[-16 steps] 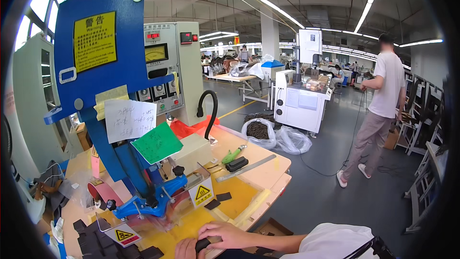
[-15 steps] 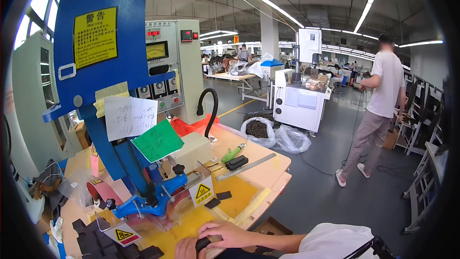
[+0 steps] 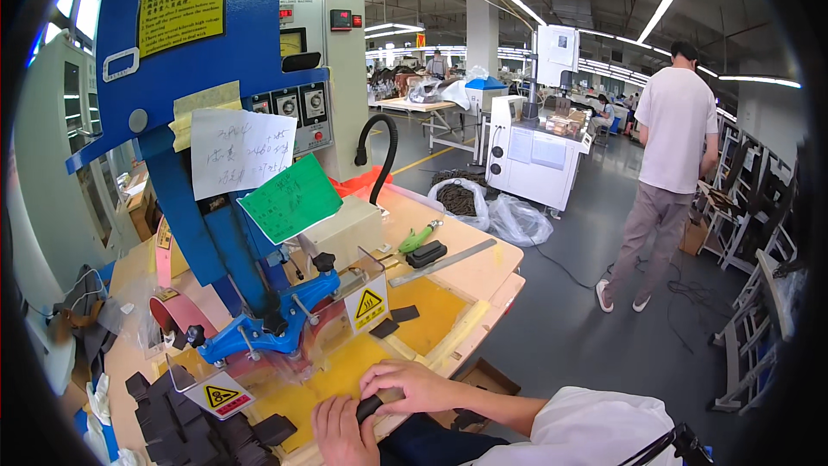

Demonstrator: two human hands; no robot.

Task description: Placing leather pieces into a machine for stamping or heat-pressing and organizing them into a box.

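Observation:
At the front of the bench, over the yellow work mat (image 3: 345,367), my hands come together on a small dark, curved piece (image 3: 369,408). My right hand (image 3: 405,386) has its fingers wrapped round the upper end. My left hand (image 3: 342,428) presses against its other side, fingers bent and close together. What the piece is made of, I cannot tell. Just beyond stands the blue press head (image 3: 272,328) with clear guards on either side. Two flat dark pieces (image 3: 404,314) lie on the mat past the right guard. A pile of dark pieces (image 3: 185,418) sits left of my hands.
A steel ruler (image 3: 448,261), a green-handled tool (image 3: 420,237) and a black block (image 3: 426,255) lie at the bench's far right. The blue machine column (image 3: 190,207) rises at left. A cardboard box (image 3: 483,380) is below the bench edge. A person (image 3: 677,138) stands right, on the floor.
My view has tilted down, and both hands appear slightly higher in it, still on the dark piece. The person at right has turned their back and stands with legs closer together.

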